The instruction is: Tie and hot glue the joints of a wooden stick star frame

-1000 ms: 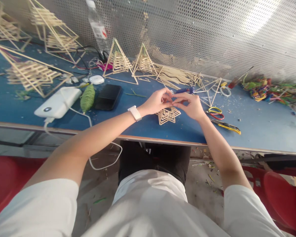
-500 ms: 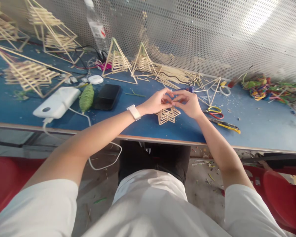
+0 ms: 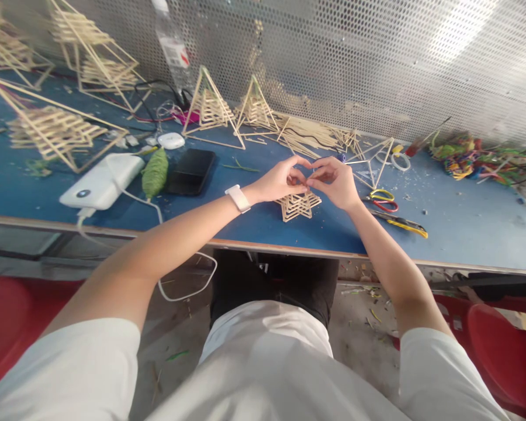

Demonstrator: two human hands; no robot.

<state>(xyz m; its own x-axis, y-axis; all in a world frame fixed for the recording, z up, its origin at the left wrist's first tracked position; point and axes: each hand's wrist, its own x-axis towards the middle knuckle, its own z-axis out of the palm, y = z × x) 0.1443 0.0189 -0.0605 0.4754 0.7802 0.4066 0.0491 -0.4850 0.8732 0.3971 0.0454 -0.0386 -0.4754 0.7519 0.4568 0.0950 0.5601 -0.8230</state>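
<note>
Fingers (image 3: 297,189) bent and almost tip to tip here, left hand (image 3: 277,181) facing right hand (image 3: 339,184); whether they're pinching something tiny, I can't tell! Just on the near side sits the star (image 3: 298,207), partly covered by them, on the blue worktop (image 3: 469,225) near its front edge: slim, pale wooden sticks, straight, stacked crisscross into an open lattice. Two of its points aim at the body, another juts out right; the far part is hidden, so its long axis can't be read. Over right, scissors (image 3: 383,200) with looped yellow and red handles, then a slender knife (image 3: 403,224), aslant.
</note>
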